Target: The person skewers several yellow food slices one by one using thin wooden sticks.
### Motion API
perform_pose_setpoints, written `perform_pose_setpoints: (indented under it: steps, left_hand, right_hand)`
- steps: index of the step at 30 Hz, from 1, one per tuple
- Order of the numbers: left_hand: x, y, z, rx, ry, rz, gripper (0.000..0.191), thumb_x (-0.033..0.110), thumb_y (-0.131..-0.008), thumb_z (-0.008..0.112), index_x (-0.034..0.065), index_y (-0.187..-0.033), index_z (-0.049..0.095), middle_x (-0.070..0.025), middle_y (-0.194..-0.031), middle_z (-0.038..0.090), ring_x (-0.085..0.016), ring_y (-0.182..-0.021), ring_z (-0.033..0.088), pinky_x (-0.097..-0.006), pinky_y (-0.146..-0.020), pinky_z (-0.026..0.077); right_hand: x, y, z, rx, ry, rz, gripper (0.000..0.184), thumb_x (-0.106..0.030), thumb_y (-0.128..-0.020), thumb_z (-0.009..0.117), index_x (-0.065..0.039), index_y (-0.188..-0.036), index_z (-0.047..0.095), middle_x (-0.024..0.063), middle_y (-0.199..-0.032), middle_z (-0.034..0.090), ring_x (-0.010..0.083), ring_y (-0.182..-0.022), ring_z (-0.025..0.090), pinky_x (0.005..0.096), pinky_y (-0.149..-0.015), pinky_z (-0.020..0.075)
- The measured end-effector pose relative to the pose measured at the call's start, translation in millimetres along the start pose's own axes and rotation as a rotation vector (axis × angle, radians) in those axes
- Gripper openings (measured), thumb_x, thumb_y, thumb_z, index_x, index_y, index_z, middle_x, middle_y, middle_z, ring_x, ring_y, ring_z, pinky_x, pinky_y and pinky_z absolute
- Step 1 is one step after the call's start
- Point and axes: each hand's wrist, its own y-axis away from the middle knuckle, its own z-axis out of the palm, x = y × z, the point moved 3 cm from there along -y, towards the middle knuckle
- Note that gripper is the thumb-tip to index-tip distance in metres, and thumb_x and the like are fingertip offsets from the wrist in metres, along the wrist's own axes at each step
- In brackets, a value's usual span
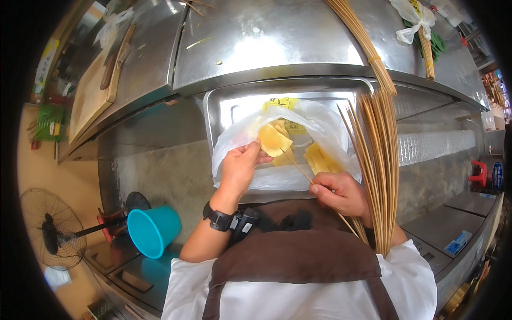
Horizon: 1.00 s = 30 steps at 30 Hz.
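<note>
My left hand (245, 162) pinches a flat yellow sheet of food (274, 140), perhaps tofu skin, by its left edge. In my right hand (340, 192) is a thin wooden skewer (298, 166), whose tip meets the lower edge of that sheet. Both hands are over an open white plastic bag (236, 141) lying in a metal tray (211, 116). More yellow sheets (321, 159) lie inside the bag, near my right hand. A large bundle of skewers (384, 160) stands along my right forearm and partly covers it.
A steel counter (272, 40) spans the far side, with a tied skewer bundle (360, 36) over its edge. At left are a wooden cutting board (90, 96) with a knife (108, 72), a turquoise bucket (154, 232) and a fan (52, 228). A bagged skewer bundle (426, 52) lies far right.
</note>
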Motion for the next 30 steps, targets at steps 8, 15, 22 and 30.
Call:
perform_pose_setpoints:
  steps: [8,15,22,30]
  left_hand:
    - [9.9,4.4,11.6,-0.063,0.076,0.103,0.025,0.011,-0.093,0.060,-0.0039,-0.113,0.059,-0.0115,-0.101,0.069,-0.017,-0.086,0.068,-0.0307,-0.076,0.057]
    - [12.1,13.1,23.4,-0.081,-0.088,0.275,0.027,0.000,-0.088,0.067,-0.0063,-0.113,0.058,-0.0107,-0.100,0.070,-0.014,-0.088,0.067,-0.0250,-0.076,0.055]
    - [9.6,22.7,30.1,-0.120,-0.183,0.394,0.023,-0.001,-0.088,0.066,-0.0063,-0.109,0.057,-0.0128,-0.100,0.070,-0.014,-0.090,0.067,-0.0254,-0.078,0.054]
    - [1.1,14.4,29.8,0.042,0.038,0.205,0.026,-0.001,-0.088,0.065,-0.0065,-0.110,0.055,-0.0147,-0.108,0.066,-0.016,-0.088,0.066,-0.0263,-0.074,0.054]
  right_hand:
    - [3.9,-0.5,1.5,-0.006,0.151,-0.007,0.023,-0.018,-0.097,0.052,-0.001,-0.085,0.061,0.0030,-0.059,0.053,0.0099,-0.054,0.050,0.0272,-0.053,0.0412]
    - [2.7,-0.1,0.2,-0.007,0.166,-0.016,0.023,-0.018,-0.097,0.050,-0.001,-0.087,0.061,0.0026,-0.061,0.054,0.0101,-0.054,0.051,0.0271,-0.053,0.0418]
    - [-3.4,-1.8,0.3,0.009,0.128,0.058,0.024,-0.019,-0.095,0.052,0.000,-0.082,0.057,0.0167,-0.066,0.054,0.0284,-0.059,0.053,0.0380,-0.059,0.0427]
    - [-2.5,-1.9,1.7,0.009,0.105,0.085,0.024,-0.020,-0.095,0.052,-0.001,-0.081,0.058,0.0143,-0.063,0.053,0.0258,-0.057,0.053,0.0372,-0.058,0.0430]
